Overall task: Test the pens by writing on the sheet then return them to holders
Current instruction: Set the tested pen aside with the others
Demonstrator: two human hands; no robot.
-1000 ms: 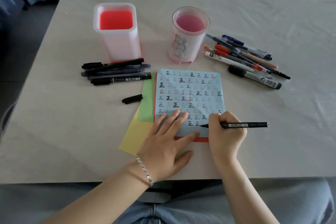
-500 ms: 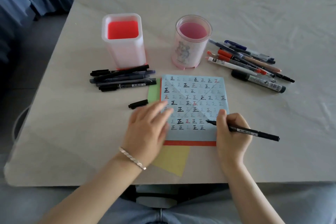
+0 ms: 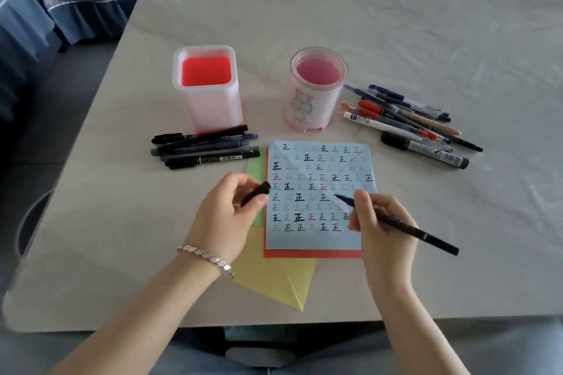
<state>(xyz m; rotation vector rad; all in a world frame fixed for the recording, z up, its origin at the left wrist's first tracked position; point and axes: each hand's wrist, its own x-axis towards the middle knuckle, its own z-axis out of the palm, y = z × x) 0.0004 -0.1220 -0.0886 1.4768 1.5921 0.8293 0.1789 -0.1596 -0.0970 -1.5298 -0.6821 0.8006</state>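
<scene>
A light blue sheet covered with rows of written characters lies on the table, on top of red, green and yellow papers. My right hand grips a black pen, its uncapped tip lifted just above the sheet. My left hand pinches the black pen cap at the sheet's left edge. A square white holder with a red bottom and a round pink holder stand behind the sheet, both with no pens in them.
Several black and dark pens lie in front of the square holder. A mixed pile of pens and a thick marker lies right of the round holder. Blue fabric hangs beyond the grey table.
My left hand left the sheet, moved left and picked up the cap that lay on the table. My right hand lifted the pen tip off the sheet. The camera tilted up.
</scene>
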